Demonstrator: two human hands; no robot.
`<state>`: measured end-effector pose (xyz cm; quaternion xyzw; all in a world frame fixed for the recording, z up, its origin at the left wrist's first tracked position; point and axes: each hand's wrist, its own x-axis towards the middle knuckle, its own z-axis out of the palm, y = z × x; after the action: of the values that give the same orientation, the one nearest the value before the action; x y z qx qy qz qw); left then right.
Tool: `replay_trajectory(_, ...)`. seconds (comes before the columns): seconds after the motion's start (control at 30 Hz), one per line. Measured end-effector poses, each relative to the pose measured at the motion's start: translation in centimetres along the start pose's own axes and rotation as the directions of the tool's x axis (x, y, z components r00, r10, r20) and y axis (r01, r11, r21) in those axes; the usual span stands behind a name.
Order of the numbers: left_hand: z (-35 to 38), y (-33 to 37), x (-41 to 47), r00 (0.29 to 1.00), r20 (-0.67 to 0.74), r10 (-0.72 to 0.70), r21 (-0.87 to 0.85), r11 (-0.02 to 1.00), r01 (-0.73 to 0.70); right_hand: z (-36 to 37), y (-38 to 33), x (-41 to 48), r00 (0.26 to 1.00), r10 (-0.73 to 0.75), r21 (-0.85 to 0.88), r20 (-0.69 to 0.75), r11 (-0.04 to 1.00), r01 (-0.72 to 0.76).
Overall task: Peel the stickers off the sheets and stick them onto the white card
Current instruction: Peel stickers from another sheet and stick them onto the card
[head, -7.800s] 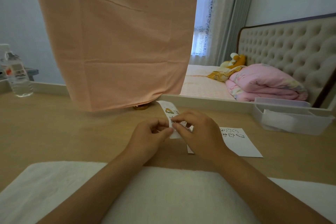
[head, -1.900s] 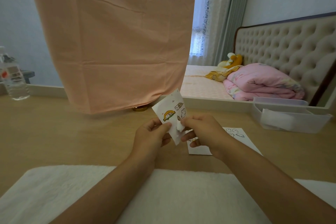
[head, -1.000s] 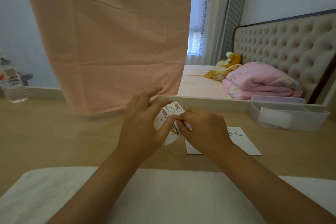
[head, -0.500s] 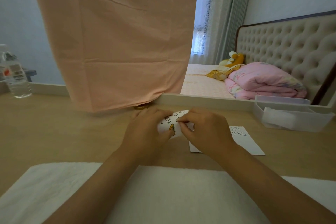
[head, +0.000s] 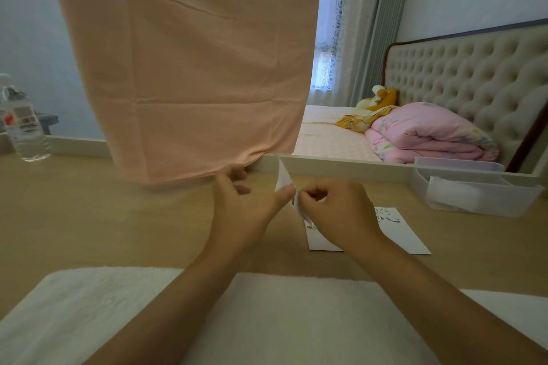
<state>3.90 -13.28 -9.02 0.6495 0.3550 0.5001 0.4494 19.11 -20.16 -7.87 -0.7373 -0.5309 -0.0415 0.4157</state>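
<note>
You hold the sticker sheet edge-on above the wooden table — your left hand pinches it at thumb level, and your right hand pinches its lower edge. The white card lies flat beneath your right hand, stickers at its far end.

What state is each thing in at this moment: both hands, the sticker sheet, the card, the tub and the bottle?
left hand: pinching the sticker sheet, thumb against it
right hand: fingers closed at the sheet's lower edge
sticker sheet: held off the table, edge-on to the camera
white card: flat on the table, a few stickers on it
plastic tub: open, white contents
water bottle: upright
</note>
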Motion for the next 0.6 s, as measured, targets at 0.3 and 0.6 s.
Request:
replay_trajectory(0.3, 1.1, -0.9, -0.3, 0.975, 0.221, -0.031, 0.266, 0.964, -0.03, 0.4, -0.6, 0.3, 0.922, 0.258, 0.324, 0.289, 0.88, -0.348)
replay_trajectory(0.6, 0.6, -1.0, 0.1, 0.981, 0.183, -0.07, 0.042, 0.997, 0.063, 0.0, -1.1, 0.5, 0.904, 0.177, 0.418, 0.39, 0.84, -0.345)
